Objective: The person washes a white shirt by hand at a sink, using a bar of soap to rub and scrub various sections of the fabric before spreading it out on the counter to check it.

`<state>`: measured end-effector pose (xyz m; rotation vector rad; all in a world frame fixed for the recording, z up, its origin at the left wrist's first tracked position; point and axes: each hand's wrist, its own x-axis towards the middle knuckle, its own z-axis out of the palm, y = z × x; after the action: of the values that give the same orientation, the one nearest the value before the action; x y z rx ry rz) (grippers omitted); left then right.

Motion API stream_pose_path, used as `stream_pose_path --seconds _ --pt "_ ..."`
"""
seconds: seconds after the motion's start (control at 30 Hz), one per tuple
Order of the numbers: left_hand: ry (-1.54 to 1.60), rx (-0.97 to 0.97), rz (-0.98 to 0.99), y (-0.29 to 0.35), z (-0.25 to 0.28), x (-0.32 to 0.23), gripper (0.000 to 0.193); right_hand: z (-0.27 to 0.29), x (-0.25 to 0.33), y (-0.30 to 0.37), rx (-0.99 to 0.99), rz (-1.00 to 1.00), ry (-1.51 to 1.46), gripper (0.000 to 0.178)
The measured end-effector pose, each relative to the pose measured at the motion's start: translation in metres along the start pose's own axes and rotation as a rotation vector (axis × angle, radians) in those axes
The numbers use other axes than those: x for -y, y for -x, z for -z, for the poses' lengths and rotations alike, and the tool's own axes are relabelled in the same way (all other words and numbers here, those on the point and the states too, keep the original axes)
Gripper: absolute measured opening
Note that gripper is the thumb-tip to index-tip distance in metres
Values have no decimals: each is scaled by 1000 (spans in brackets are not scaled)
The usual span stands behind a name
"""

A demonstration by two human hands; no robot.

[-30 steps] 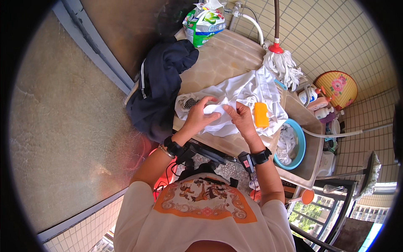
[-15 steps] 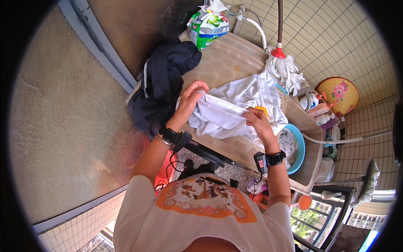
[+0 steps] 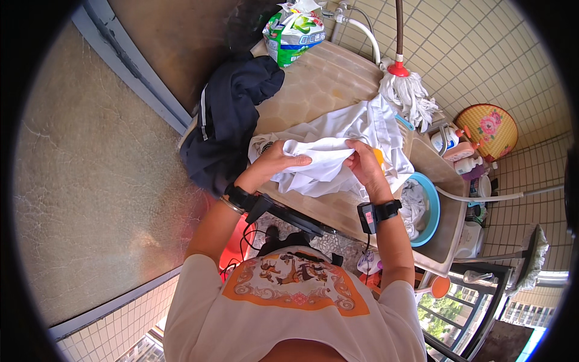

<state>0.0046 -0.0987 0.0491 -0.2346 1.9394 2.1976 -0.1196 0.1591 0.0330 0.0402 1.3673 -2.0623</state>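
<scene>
A white garment [image 3: 368,123] lies spread and crumpled over the beige washboard counter [image 3: 301,96]. One folded stretch of it is raised between my hands. My left hand [image 3: 274,161] grips the left end of this stretch, thumb on top. At its right end, my right hand [image 3: 363,161] pinches the cloth between thumb and fingers. Just beyond the right hand, a small yellow object [image 3: 379,157] shows partly on the garment. To the left of my left hand, a dark navy garment [image 3: 226,108] hangs over the counter's edge.
A green-and-white detergent bag [image 3: 292,36] stands at the far left corner. On the right, a blue basin [image 3: 433,208] with wet cloth sits in the sink [image 3: 446,244]. A mop head [image 3: 407,93], pump bottles [image 3: 461,151] and a woven fan [image 3: 487,130] line the tiled wall.
The raised cloth strip has gone from stretched taut to more bunched. My left hand has turned and lowered slightly, with its thumb over the cloth; my right hand has risen a little.
</scene>
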Motion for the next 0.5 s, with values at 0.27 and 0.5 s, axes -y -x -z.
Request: stream_pose_path --seconds 0.27,0.5 --pt "327 -286 -173 -20 -34 20 26 13 -4 -10 38 -54 -136 6" --pt "768 -164 -78 -40 -33 57 27 -16 -5 -7 171 -68 -13 3"
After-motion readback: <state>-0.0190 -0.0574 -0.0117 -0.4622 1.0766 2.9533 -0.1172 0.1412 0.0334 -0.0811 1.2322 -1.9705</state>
